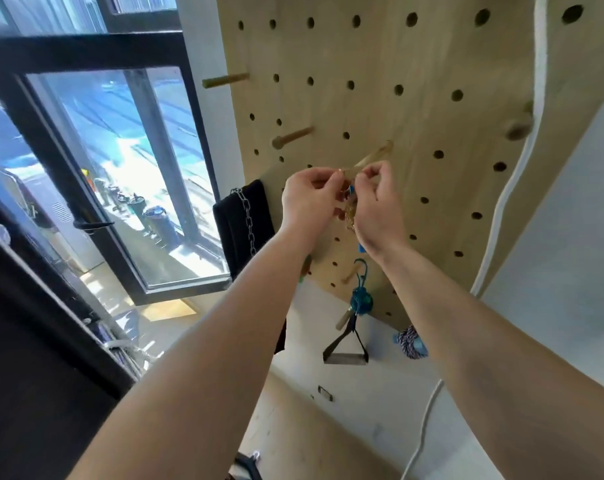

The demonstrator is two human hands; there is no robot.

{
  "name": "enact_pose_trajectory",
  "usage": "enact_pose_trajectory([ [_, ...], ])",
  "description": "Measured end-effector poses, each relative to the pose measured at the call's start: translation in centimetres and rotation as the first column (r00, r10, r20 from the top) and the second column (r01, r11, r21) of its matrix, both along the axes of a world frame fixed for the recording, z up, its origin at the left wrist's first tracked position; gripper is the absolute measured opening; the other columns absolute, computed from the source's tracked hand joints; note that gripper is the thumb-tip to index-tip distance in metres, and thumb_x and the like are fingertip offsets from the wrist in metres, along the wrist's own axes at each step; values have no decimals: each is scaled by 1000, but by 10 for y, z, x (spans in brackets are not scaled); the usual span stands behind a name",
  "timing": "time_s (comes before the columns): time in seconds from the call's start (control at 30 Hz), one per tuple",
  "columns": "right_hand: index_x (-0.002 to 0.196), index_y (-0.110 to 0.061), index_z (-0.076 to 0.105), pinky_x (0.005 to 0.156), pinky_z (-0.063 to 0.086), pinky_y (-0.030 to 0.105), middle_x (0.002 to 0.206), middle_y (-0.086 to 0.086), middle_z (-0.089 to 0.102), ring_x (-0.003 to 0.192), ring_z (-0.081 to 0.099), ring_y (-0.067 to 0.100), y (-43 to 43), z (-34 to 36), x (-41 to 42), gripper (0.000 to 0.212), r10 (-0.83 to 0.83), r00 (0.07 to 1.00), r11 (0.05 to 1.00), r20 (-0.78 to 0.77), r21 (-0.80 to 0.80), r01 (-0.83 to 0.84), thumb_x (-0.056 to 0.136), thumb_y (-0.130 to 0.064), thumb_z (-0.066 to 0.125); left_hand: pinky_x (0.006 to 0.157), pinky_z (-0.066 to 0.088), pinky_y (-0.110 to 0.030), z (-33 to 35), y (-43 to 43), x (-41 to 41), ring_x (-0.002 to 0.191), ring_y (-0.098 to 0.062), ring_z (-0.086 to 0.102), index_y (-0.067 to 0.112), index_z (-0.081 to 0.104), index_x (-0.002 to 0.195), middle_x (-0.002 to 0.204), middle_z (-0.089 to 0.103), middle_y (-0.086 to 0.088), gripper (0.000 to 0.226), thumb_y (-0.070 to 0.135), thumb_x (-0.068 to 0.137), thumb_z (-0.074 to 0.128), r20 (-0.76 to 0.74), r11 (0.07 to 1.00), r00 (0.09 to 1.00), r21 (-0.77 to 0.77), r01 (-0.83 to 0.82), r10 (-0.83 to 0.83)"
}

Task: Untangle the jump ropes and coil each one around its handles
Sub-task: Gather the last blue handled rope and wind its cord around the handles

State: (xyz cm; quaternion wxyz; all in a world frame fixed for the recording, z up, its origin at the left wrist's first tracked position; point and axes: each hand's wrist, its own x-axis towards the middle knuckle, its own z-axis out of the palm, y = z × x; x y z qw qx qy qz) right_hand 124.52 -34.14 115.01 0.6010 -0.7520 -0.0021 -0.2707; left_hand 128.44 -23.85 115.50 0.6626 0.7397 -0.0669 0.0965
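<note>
At the pegboard (414, 116), both arms raised: my left hand (307, 199) and right hand (376, 206) meet just below the tip of a wooden peg (373, 155). Each has its fingers curled and pinches the top of a yellowish rope (350, 213). The rope hangs bunched in the gap between my palms. A blue handle (362, 248) pokes out under my right wrist. I cannot tell whether the strand at my fingertips is looped over the peg or only held beside it.

I judge this to be the fine work at the head of the bundle, either picking a snag loose or settling a finished coil by the peg; motion blur hides which. The next move calls for a small, steady pull with one hand while the other keeps the bundle from slipping apart, with the handle kept clear of the loops.

Well below my right hand, low on the board, a striped rope (409, 341) sits already bunched. A black bag (241, 216) with a chain hangs just left of my left hand, and a strap grip (345, 355) dangles far beneath both.
</note>
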Motion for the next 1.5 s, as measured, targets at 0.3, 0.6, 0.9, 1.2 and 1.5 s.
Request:
enact_pose_trajectory([
  [0.3, 88, -31, 44, 65, 54, 32, 82, -7, 63, 71, 62, 6, -9, 7, 9, 14, -70, 997, 997, -11, -14, 70, 102, -30, 42, 55, 55, -27, 12, -10, 5, 75, -18, 74, 12, 74, 98, 85, 76, -6, 12, 20, 94, 66, -55, 990, 996, -129, 64, -72],
  [0.6, 96, -20, 46, 66, 55, 34, 80, -8, 61, 60, 58, -3, -17, 7, 7, 9, -55, 998, 998, -28, 8, 56, 103, -25, 42, 57, 52, -23, 13, -10, 15, 70, -9, 68, 21, 76, 94, 86, 76, -1, 10, 25, 93, 68, -77, 986, 985, -62, 153, -158],
  [0.9, 100, -20, 45, 73, 54, 60, 96, 15, 65, 82, 63, 36, -34, 1, 25, 14, -43, 997, 998, -60, -53, 40, 103, -33, 41, 52, 47, -20, 10, -23, 34, 62, -6, 60, 18, 75, 103, 85, 76, 0, 12, 19, 95, 66, -59, 980, 979, -39, 195, -197],
  [1.2, 99, -16, 47, 62, 42, 19, 86, -5, 54, 69, 50, 3, -57, 4, 48, 11, -74, 997, 981, 3, -181, 74, 104, -23, 41, 52, 45, -24, 9, -42, 52, 65, -11, 56, 17, 76, 104, 88, 76, -3, 17, 17, 96, 61, -73, 966, 966, -93, 241, -248],
  [1.5, 96, -23, 53, 65, 47, 27, 91, -5, 62, 81, 59, 11, -59, -1, 47, 12, -175, 983, 934, 59, -304, 185, 101, -32, 49, 56, 48, -24, 10, -39, 54, 68, -11, 58, 18, 77, 105, 93, 77, -4, 16, 16, 94, 65, -47, 965, 965, -52, 256, -259],
])
